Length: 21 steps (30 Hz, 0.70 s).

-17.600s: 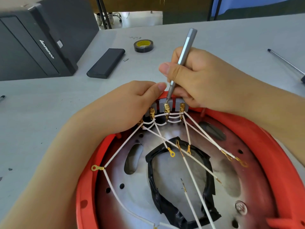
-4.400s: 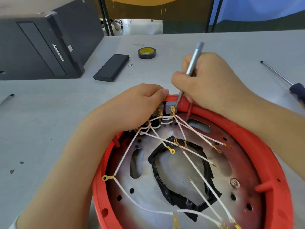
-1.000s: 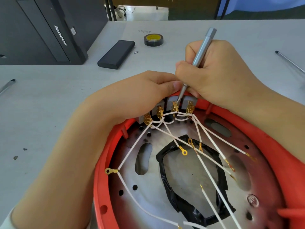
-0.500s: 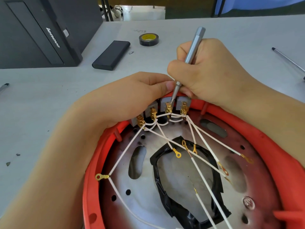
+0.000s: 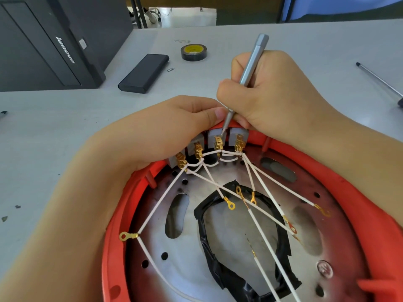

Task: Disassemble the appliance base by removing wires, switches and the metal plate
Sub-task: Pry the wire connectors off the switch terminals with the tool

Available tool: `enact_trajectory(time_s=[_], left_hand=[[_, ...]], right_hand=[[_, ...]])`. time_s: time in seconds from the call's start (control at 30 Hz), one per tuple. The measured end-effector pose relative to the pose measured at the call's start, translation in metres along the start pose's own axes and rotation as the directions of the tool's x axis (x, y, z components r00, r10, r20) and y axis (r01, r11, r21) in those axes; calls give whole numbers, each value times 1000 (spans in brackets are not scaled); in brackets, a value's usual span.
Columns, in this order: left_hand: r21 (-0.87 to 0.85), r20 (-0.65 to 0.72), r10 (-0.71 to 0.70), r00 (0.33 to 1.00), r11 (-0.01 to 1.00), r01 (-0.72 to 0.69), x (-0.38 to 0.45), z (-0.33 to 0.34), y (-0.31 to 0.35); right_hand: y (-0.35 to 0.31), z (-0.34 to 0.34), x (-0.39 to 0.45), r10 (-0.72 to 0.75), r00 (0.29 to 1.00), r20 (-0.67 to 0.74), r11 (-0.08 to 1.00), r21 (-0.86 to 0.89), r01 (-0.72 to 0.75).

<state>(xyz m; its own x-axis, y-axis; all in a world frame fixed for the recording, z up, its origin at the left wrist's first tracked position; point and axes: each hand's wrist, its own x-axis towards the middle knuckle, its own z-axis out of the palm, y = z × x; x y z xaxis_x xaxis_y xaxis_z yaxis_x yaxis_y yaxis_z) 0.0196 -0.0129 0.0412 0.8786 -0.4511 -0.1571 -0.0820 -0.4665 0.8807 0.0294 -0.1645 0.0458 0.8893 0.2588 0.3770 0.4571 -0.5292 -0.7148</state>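
A round red appliance base [image 5: 375, 216] lies open before me, with a metal plate [image 5: 189, 271] inside and a black tape loop [image 5: 207, 243] at its middle. Several grey switches [image 5: 212, 139] sit along the far rim, with brass terminals and white wires [image 5: 162, 205] fanning out over the plate. My left hand [image 5: 165, 131] grips the far rim beside the switches. My right hand [image 5: 277, 97] holds a slim grey screwdriver [image 5: 250, 64], its tip on a brass terminal of one switch.
A black computer case [image 5: 43, 40] stands at the far left. A black flat box [image 5: 145, 73], a small loose screw [image 5: 170, 69] and a roll of black tape [image 5: 193, 52] lie on the grey table behind the base. Another screwdriver [image 5: 379, 80] lies at the right.
The view has shifted a little. Both hands stay at the switches, and the screwdriver tip remains on the same brass terminal.
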Motion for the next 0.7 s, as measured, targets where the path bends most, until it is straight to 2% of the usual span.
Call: enact_trajectory(time_s=[0.13,0.3,0.4,0.7], left_hand=[[34,-6,-4,1000,999,4,0,0,-1],[-8,1,-14,1000,1000,14,0,1,-1],[19,-2,-1,1000,1000,1,2,0,-2],[-8,-1,-29,1000,1000,29,2,0,-3]], right_hand=[[1,-1,2,39,999,36,999,31,-40],[4,0,8,126,989,75,990,48,-129],[5,2,10,149,988,51,988,27,-150],[4,1,1,49,998,-46,998,50,-47]])
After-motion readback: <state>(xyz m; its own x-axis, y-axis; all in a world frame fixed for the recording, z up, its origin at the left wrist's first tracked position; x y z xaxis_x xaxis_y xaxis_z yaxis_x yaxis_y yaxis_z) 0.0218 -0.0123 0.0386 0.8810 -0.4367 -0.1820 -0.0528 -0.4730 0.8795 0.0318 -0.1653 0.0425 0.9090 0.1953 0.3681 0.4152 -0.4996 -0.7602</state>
